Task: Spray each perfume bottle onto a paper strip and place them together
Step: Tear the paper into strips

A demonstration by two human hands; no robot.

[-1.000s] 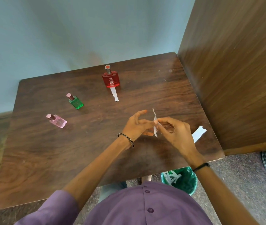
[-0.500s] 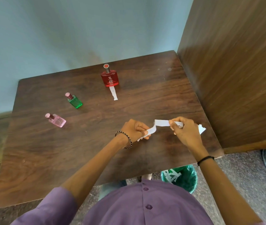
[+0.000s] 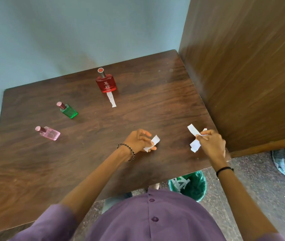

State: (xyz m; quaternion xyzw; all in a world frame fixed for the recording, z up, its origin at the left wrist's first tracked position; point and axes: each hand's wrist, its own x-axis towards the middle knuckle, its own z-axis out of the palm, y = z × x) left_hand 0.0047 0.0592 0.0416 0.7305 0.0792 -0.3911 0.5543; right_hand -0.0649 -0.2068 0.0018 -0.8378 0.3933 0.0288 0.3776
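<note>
Left hand [image 3: 139, 140] with short paper strip [image 3: 154, 142], right hand [image 3: 210, 143] with longer strip [image 3: 195, 146]

Table [image 3: 34, 171] is showing smooth dark wood grain, low sheen. Red bottle [image 3: 106, 84], green bottle [image 3: 68, 111] and pink bottle [image 3: 50, 133] are looking glossy and translucent. Left strip [image 3: 153, 143], right strip [image 3: 194, 138] and far strip [image 3: 111, 100] are reading as matt white paper.
</note>
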